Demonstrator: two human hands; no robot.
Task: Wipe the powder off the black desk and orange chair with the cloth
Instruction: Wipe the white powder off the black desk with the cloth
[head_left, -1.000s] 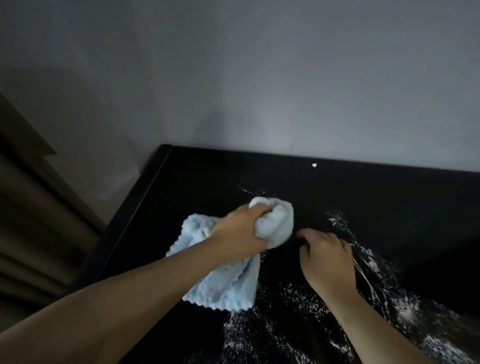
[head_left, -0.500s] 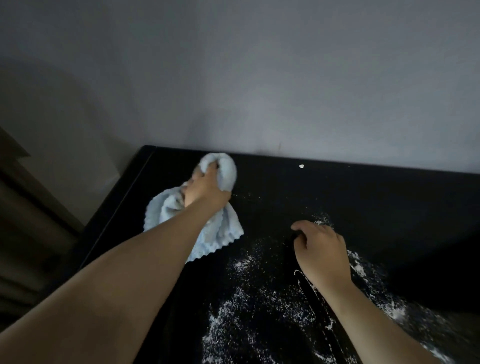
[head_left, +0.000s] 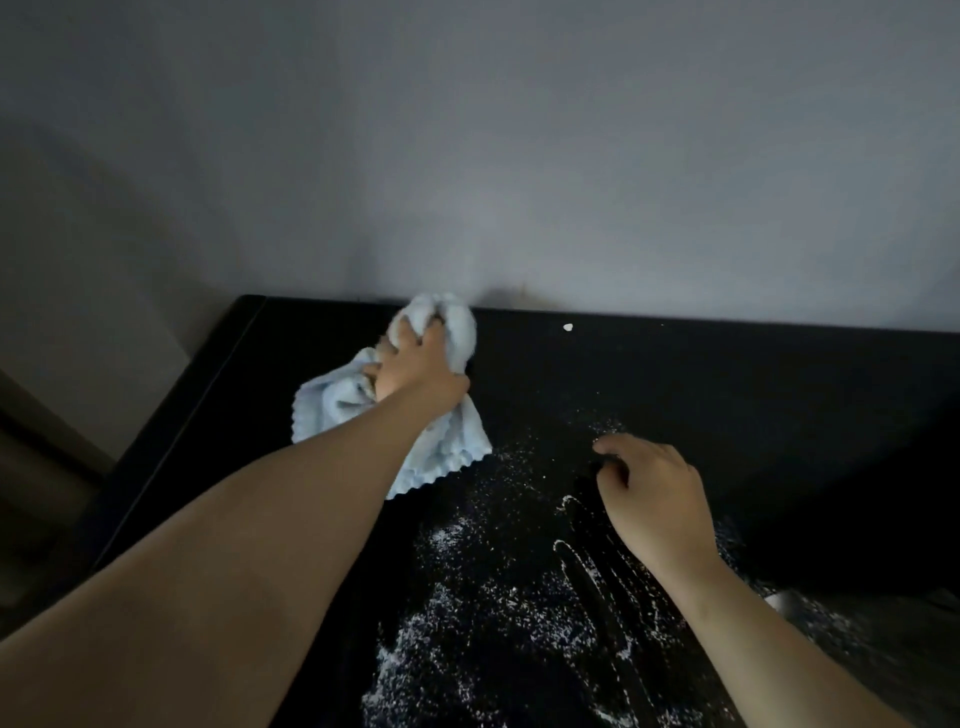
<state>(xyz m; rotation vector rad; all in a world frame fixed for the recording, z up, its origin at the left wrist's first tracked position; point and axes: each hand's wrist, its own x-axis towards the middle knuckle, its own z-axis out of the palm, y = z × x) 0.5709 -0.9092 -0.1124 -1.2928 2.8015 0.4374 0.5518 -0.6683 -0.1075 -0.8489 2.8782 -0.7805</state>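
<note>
Left hand (head_left: 415, 366) grips bunched light-blue cloth (head_left: 340, 402), pressed on black desk (head_left: 753, 395) at its 11 o'clock, top of the bunch against the wall (head_left: 519, 156). Right hand (head_left: 660, 499) at 3 o'clock, fingers loosely curled, holding nothing, fingertips on the desk. White powder (head_left: 467, 613) scattered from centre to 6 o'clock, with finger streaks beside the right wrist. Lone white speck (head_left: 568, 327) at 12 o'clock.
</note>
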